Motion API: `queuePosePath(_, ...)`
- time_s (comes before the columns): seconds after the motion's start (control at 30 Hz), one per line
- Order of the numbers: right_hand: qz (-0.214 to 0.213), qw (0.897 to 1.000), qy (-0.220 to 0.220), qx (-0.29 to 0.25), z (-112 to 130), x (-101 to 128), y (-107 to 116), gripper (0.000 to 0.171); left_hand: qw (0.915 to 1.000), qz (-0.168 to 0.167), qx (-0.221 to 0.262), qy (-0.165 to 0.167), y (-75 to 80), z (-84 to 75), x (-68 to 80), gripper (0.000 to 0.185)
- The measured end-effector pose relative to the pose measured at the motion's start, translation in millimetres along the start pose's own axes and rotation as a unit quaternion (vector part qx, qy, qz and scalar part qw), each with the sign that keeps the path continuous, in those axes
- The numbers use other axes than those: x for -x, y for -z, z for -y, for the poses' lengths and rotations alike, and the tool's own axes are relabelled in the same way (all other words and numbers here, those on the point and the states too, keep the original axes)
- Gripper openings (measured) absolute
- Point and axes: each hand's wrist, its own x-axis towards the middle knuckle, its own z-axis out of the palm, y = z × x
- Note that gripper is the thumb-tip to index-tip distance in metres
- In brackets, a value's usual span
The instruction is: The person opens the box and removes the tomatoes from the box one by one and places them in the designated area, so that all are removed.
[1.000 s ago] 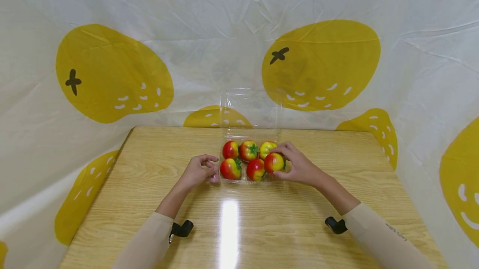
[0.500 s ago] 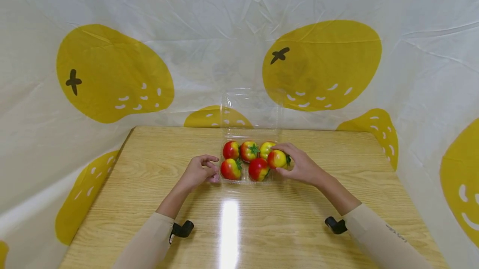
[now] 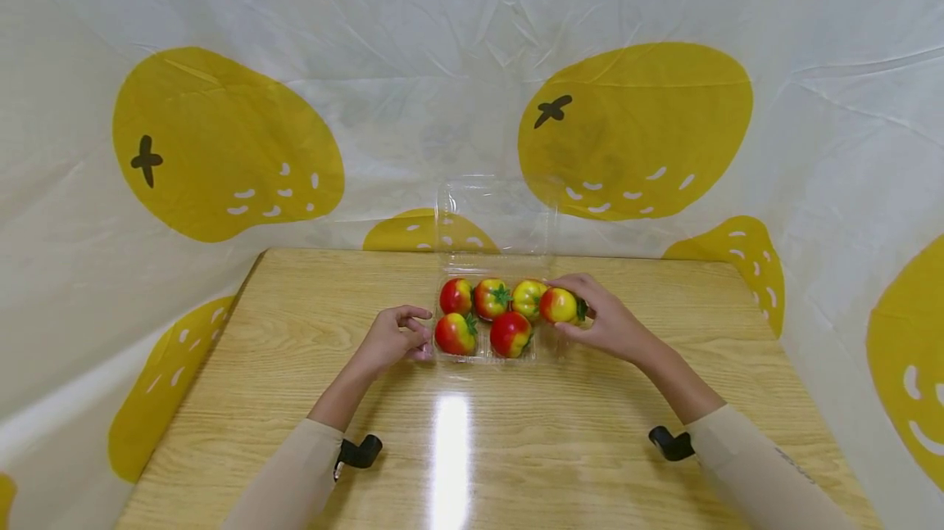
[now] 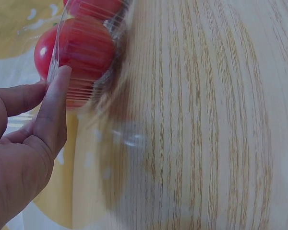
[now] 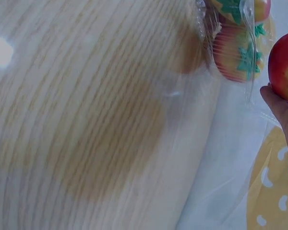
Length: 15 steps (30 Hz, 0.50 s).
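A clear plastic clamshell box sits open on the wooden table, its lid standing up behind. Several red-and-yellow tomatoes lie inside, among them one at the front left and one at the front middle. My right hand pinches another tomato just above the box's right side; it also shows in the right wrist view. My left hand rests at the box's left wall, fingertips against the plastic.
A white cloth with big yellow fruit prints hangs close behind and around the table. The table's front half carries a bright glare stripe. Black wrist camera mounts sit on both sleeves.
My right hand has lifted one tomato out of the front right pocket and carried it up and to the right. The left hand has stayed at the box's left wall.
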Motion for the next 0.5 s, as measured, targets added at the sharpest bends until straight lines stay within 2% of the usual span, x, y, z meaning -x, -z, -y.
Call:
queuePosePath(0.27, -0.013, 0.999, -0.038, -0.031, -2.5, 2.0, 12.6, 0.067, 0.9999, 0.010, 0.005, 0.003, 1.8, -3.3, 1.2, 0.037)
queuePosePath(0.5, -0.033, 0.998, -0.041, -0.020, -12.3, 3.8, 23.4, 0.066, 0.9999, 0.007, 0.003, -0.009, -1.0, -14.0, 11.6, 0.035)
